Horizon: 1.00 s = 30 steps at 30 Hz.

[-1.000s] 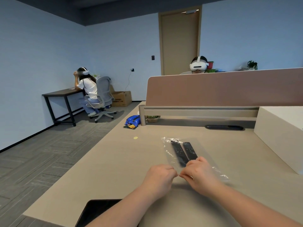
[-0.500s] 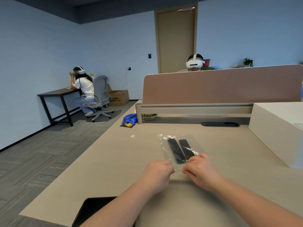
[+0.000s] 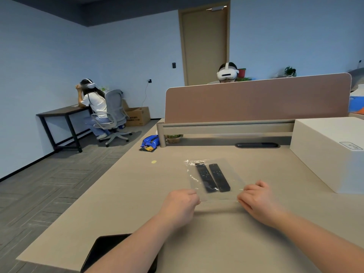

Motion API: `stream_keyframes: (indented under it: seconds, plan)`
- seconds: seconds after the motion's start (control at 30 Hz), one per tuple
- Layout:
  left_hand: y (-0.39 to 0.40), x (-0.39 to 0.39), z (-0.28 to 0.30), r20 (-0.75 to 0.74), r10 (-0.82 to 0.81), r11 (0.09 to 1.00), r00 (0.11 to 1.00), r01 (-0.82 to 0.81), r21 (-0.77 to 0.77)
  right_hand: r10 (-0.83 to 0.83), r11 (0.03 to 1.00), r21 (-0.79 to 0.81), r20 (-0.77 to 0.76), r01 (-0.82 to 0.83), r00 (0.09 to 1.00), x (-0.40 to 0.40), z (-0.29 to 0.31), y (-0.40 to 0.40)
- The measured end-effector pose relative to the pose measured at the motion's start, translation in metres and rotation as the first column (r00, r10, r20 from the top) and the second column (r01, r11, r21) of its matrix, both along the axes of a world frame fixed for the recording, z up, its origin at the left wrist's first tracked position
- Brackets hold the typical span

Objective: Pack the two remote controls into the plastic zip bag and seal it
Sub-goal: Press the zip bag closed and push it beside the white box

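While the clear plastic bag [image 3: 214, 179] is lying flat on the beige desk [image 3: 126, 203], the person is pinching its near edge at both corners. Their left hand [image 3: 180, 206] is curled closed, thumb and fingers nipping the bag's near left corner; their right hand [image 3: 258, 200] is doing the same at the near right corner, fingers bent over and pressing the plastic between them. Between the two hands the near edge of the bag is stretching in a straight line just above the desk. Inside the bag the two black remotes are lying side by side, long ways pointing away from the person: the left remote [image 3: 205, 178] is sitting touching or almost touching the right remote [image 3: 219, 177], both with their near ends just short of the pinched edge. I cannot tell whether the edge is fully sealed. A small yellow dot [image 3: 153, 161] is sitting on the desk off to the left of the bag, and a blue packet [image 3: 150, 142] is lying further back near the desk's far left corner. A white box [image 3: 331, 152] is standing on the right side, well apart from the bag, and a dark tablet [image 3: 110, 251] is resting at the near edge under the left forearm.
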<state>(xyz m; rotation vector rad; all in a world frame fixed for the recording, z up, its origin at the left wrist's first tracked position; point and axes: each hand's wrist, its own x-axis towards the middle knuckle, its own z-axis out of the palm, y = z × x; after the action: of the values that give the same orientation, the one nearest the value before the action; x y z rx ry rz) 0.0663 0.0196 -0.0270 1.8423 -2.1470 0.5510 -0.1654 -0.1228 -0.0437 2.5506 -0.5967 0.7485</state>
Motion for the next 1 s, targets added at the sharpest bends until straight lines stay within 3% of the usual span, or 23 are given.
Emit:
stream_keyframes:
  seconds: [0.17, 0.33, 0.4, 0.5, 0.57, 0.7, 0.8, 0.87, 0.93, 1.0]
  plan:
    - [-0.002, 0.002, -0.002, 0.032, 0.031, 0.999, 0.999, -0.031, 0.01, -0.128, 0.991, 0.023, -0.108, 0.131, 0.986, -0.023, -0.006, -0.01]
    - [0.001, 0.002, -0.005, 0.12, 0.033, 0.996, 0.992, -0.042, 0.075, -0.255, 0.913, 0.254, -0.253, 0.318, 0.933, -0.038, -0.018, -0.012]
    - [0.0, 0.002, -0.008, 0.117, 0.05, 0.993, 0.992, -0.062, 0.101, -0.205, 0.909, 0.314, -0.232, 0.272, 0.951, -0.039, -0.025, -0.013]
    - [0.003, -0.002, -0.002, 0.088, 0.044, 0.988, 0.995, -0.057, 0.145, -0.156, 0.939, 0.271, -0.22, 0.214, 0.963, -0.037, -0.022, -0.011]
    - [0.006, -0.006, 0.003, 0.149, 0.068, 0.967, 0.986, -0.101, 0.232, -0.104, 0.939, 0.3, -0.22, 0.169, 0.97, -0.036, -0.013, -0.003]
    - [0.012, -0.001, 0.011, 0.163, 0.101, 0.933, 0.981, -0.15, 0.326, -0.16, 0.856, 0.439, -0.275, 0.272, 0.948, -0.032, -0.003, 0.0]
    - [0.011, 0.003, 0.012, 0.084, 0.159, 0.939, 0.984, -0.177, 0.294, -0.278, 0.818, 0.453, -0.226, 0.354, 0.934, -0.024, 0.001, -0.002]
    - [0.006, 0.001, 0.015, -0.033, 0.277, 0.928, 0.96, -0.258, 0.27, -0.37, 0.728, 0.585, -0.103, 0.357, 0.923, -0.02, 0.004, -0.004]
    - [-0.003, -0.003, 0.016, -0.202, 0.405, 0.899, 0.891, -0.349, 0.264, -0.463, 0.639, 0.707, 0.039, 0.302, 0.886, -0.016, 0.01, -0.004]
    - [-0.011, -0.004, 0.014, -0.35, 0.509, 0.846, 0.786, -0.382, 0.372, -0.511, 0.581, 0.773, 0.102, 0.255, 0.854, -0.008, 0.018, -0.004]
